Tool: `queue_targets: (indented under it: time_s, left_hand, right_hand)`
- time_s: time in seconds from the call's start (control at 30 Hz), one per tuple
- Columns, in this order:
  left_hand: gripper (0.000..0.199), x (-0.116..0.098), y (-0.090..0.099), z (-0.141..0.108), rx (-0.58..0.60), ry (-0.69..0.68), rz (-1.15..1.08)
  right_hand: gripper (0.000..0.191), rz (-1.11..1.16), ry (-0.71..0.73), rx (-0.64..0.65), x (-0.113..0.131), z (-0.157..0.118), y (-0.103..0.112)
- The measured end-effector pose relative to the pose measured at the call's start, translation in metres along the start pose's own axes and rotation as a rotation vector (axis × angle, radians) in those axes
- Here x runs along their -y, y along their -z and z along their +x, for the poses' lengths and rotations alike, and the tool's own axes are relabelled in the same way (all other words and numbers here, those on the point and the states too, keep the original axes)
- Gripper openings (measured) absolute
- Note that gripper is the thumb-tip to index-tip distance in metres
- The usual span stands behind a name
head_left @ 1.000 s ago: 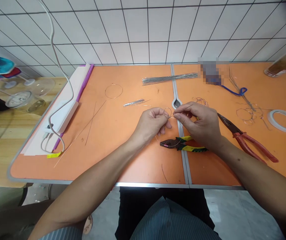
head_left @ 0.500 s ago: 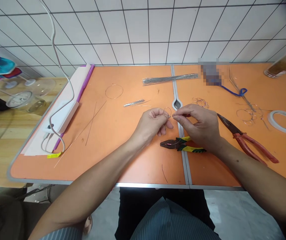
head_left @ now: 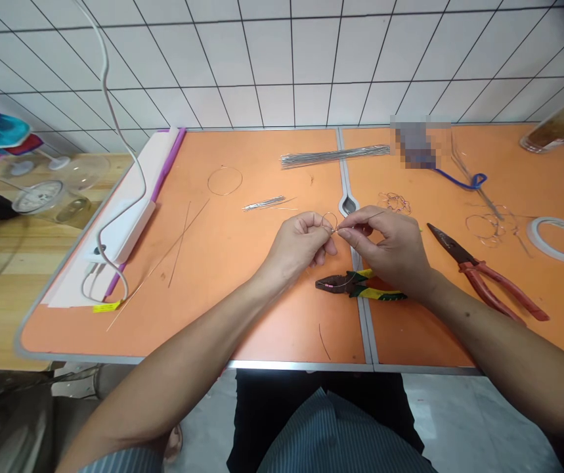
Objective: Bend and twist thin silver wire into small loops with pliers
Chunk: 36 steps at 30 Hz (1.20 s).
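Over the middle of the orange table, my left hand (head_left: 306, 238) pinches a thin wire (head_left: 329, 215) bent into a small loop that rises above the fingertips. Just to its right, my right hand (head_left: 389, 244) closes thumb and forefinger on the same wire, close to the left fingertips. The exact grip point is too small to make out. Below the hands lie yellow-and-green handled pliers (head_left: 341, 284), partly behind my right hand. Long-nose pliers with red handles (head_left: 478, 269) rest right of my right hand. A small pile of wire loops (head_left: 394, 202) sits just beyond it.
Bundles of straight wire (head_left: 331, 156) and shorter pieces (head_left: 264, 203) lie further back. A wire ring (head_left: 225, 180) and long loose wires (head_left: 158, 263) are at left, near a white power strip (head_left: 131, 230). A roll of white tape (head_left: 560, 238) lies at right.
My right hand has shifted very slightly left, its fingertips closer to my left hand's. Both hands keep their pinch on the wire; the things on the table stay put.
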<state>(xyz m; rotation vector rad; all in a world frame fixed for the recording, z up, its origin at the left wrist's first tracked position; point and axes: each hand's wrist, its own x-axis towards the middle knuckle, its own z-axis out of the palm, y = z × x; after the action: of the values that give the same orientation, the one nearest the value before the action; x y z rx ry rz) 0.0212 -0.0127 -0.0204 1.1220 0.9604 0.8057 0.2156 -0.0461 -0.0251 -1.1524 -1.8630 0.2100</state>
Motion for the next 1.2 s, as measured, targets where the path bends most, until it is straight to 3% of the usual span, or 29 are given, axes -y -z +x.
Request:
queue_targets:
  time_s: [0.47, 0.6, 0.9, 1.2]
  left_hand:
    - [0.019, -0.0024, -0.0011, -0.0013, 0.008, -0.017, 0.018]
    - [0.017, -0.003, -0.002, -0.0032, 0.008, -0.034, 0.045]
    - [0.016, -0.003, -0.0016, -0.0048, 0.038, -0.114, 0.167]
    - [0.02, -0.0016, -0.0027, -0.0041, 0.057, -0.118, 0.172]
  right_hand:
    - [0.005, 0.208, -0.251, -0.004, -0.002, 0.0023, -0.0005]
    - [0.013, 0.211, -0.258, 0.004, -0.0025, 0.0028, 0.0002]
    - [0.005, 0.203, -0.267, 0.023, 0.0007, 0.0032, 0.0018]
    - [0.018, 0.344, -0.339, 0.016, 0.0012, 0.0059, 0.0015]
